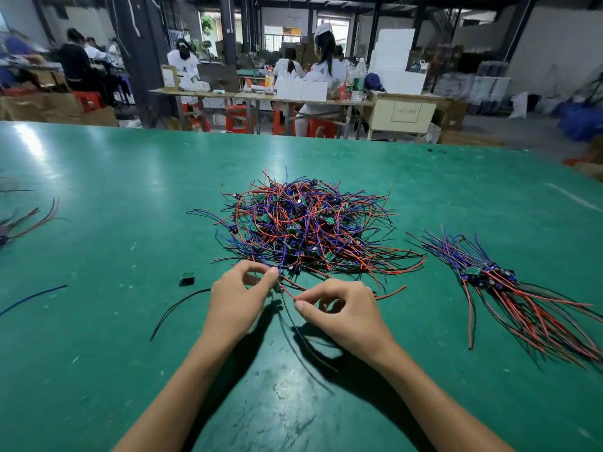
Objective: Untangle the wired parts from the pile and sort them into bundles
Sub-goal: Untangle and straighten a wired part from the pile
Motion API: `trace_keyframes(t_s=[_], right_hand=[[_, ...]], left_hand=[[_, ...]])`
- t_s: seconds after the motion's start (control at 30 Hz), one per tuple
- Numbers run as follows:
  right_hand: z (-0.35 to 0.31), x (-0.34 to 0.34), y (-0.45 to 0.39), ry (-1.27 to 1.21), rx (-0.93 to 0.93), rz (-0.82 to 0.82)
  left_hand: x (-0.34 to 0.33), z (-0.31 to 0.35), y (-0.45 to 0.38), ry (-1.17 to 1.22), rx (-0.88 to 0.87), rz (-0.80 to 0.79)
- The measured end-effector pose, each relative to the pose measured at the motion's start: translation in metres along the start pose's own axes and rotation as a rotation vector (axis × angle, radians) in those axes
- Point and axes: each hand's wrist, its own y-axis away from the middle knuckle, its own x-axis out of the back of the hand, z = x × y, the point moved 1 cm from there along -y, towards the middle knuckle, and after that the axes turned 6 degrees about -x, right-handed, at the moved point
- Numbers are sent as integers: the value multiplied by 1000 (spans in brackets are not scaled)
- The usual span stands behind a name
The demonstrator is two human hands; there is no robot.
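The pile (pixel 306 225) of red, blue and black wired parts sits at the centre of the frame on the green tabletop (pixel 98 177), just above both hands, its near edge touching the fingertips of the left hand (pixel 239 296). That hand, at lower centre, pinches a small part at the pile's near edge between thumb and forefinger, the other fingers curled. The right hand (pixel 342 313), just right of it, pinches the end of a red wire (pixel 288 292) between thumb and forefinger; this wire runs up and left from the right hand to the part in the left hand, and a black wire hangs down from the same part between the two wrists. A sorted bundle (pixel 509 288) lies at the right of the frame, well apart from the hands, its long axis running from upper left to lower right, with the small boards near the middle and the red and black leads fanning toward the lower right corner. Left of the left hand lie a loose board (pixel 187 278) and a curved black lead (pixel 176 306); a blue lead (pixel 32 298) lies farther left, and another bundle (pixel 26 220) shows at the left edge. Nothing lies between the hands and the pile. Across the top of the frame people sit at other workbenches.
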Motion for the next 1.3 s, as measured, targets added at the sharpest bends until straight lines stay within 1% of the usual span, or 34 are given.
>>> trace_keyframes(t_s=[0.07,0.13,0.17,0.2,0.27,0.3,0.37,0.43,0.53,0.6,0.7,0.83,0.9,1.0,1.17,1.3], right_hand=[[-3,0,4,14,74,-12],[-5,-3,7,7,122,-89],[-6,-4,7,-37,127,-127],[-7,-4,7,-127,108,-147],[-9,0,3,-321,14,-122],[-9,3,1,-360,-35,-93],[-8,5,-3,-343,-98,-61],[-7,4,-4,-359,-136,-90],[-6,0,-5,-462,-218,-162],[-5,0,-6,-466,-207,-171],[-2,2,-6,-450,-156,-126],[5,9,-11,-470,-193,7],[8,13,-14,-523,-214,66],[11,19,-17,-584,-235,134],[10,21,-17,-629,-245,156],[9,21,-16,-634,-266,183]], left_hand=[[3,3,2,195,93,-40],[5,8,4,421,165,-107],[8,11,4,519,196,-137],[11,14,3,596,220,-175],[17,19,2,685,247,-287],[18,21,3,717,248,-348],[18,24,3,760,225,-426],[16,25,4,761,195,-473],[11,25,8,714,186,-582],[8,25,11,674,181,-638],[5,22,13,635,186,-655],[7,19,14,614,209,-726],[9,16,13,554,197,-726],[7,12,12,486,180,-676],[5,8,9,487,152,-603],[5,7,9,438,112,-569]])
